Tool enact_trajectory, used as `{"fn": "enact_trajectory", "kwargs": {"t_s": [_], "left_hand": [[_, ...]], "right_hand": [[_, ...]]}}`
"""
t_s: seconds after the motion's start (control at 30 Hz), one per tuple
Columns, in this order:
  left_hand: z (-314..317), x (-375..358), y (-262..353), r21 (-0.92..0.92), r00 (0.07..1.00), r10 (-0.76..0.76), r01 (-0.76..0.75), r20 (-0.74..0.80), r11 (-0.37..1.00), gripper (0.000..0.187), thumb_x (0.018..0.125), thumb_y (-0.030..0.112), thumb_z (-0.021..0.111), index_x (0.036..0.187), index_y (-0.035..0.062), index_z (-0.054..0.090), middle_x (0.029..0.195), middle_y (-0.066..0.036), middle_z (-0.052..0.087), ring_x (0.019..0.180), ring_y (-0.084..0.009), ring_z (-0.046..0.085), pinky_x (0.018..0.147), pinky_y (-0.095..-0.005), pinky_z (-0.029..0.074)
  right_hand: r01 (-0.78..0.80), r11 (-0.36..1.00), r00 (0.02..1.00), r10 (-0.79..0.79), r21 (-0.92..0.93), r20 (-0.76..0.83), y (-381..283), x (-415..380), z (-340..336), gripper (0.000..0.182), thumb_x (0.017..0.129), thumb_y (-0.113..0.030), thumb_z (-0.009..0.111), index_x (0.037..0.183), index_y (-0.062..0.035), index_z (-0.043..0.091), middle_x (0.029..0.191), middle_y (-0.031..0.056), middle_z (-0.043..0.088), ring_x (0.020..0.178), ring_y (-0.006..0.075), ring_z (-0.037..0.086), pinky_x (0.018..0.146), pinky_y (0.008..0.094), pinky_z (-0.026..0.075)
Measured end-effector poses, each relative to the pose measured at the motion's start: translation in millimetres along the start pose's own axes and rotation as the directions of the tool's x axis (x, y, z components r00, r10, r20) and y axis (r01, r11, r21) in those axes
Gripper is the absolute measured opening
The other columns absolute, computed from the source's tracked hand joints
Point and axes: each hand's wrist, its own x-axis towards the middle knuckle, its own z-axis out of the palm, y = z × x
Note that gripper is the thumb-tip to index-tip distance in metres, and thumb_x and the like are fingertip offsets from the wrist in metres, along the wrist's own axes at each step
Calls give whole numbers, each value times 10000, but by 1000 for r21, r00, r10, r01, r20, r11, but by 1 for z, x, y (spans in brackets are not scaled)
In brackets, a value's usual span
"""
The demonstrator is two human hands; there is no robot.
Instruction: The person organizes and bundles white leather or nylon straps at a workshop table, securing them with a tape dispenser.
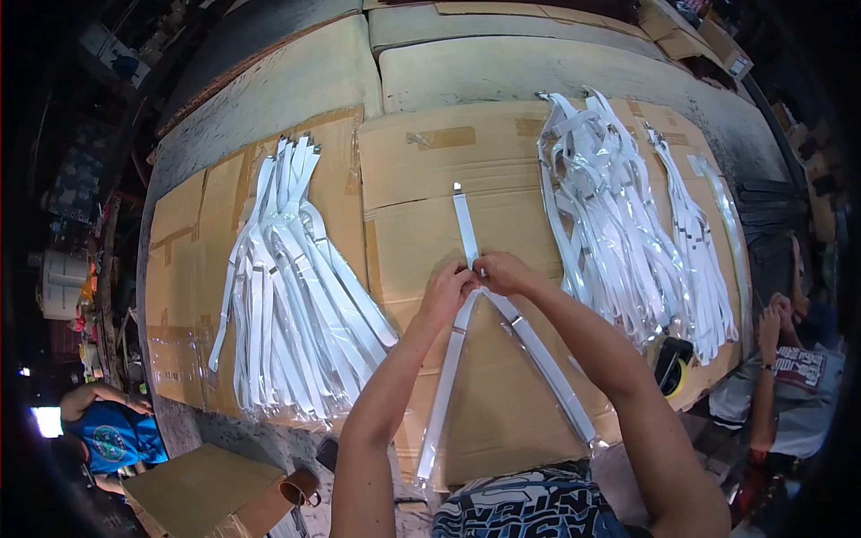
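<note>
A pair of white suspenders (465, 224) lies in a Y shape in front of me, with its single strap pointing away and two straps spreading towards me. A metal clip shows at the far end, and clear plastic film covers the lower straps. My left hand (456, 287) is closed on the suspenders where the straps join. Close beside it, my right hand (500, 272) pinches the same join from the right. The fingers hide the join itself. Left of my hands is a fanned pile of white suspenders (296, 260); a larger, plastic-wrapped heap of suspenders (610, 215) lies to the right.
Taped cardboard sheets (408, 224) cover the table. A narrower bundle of straps (691, 233) and a tape dispenser (671, 366) are at the right. Below the left edge stand a cardboard box (202, 484) and a brown mug (299, 489). People sit at left (112, 435) and right (794, 386).
</note>
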Motion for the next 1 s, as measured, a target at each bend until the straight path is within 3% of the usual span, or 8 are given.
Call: {"fn": "enact_trajectory", "kwargs": {"t_s": [0.1,0.37,0.57,1.0], "left_hand": [[-6,2,-4,-115,1000,8,-7,14,993,106,824,43,705,927,20,691,993,-117,631,898,-316,646,780,-392,528],[-7,6,0,-8,995,-23,24,98,1000,118,842,14,675,959,20,689,1047,-137,615,950,-315,645,818,-401,532],[0,3,-2,8,999,7,-7,51,1000,96,846,34,681,942,39,690,1039,-131,605,975,-319,625,837,-411,518],[7,-2,-10,66,985,129,-122,-111,990,131,803,43,729,923,31,680,1008,-142,595,925,-346,597,795,-424,503]], "right_hand": [[13,1000,1000,-14,24,22,5,1,1,79,779,-104,664,841,-68,696,913,167,659,894,372,647,762,447,515],[68,993,998,-68,93,4,10,-5,0,74,796,-123,667,829,-57,677,878,168,650,854,376,640,732,449,504],[109,991,984,-96,81,-152,5,-11,6,111,837,-151,636,865,-45,660,868,170,623,846,381,627,735,464,494],[46,999,999,-46,28,26,12,10,-7,105,739,-177,705,791,-85,698,802,119,695,794,329,675,705,423,535]]}}
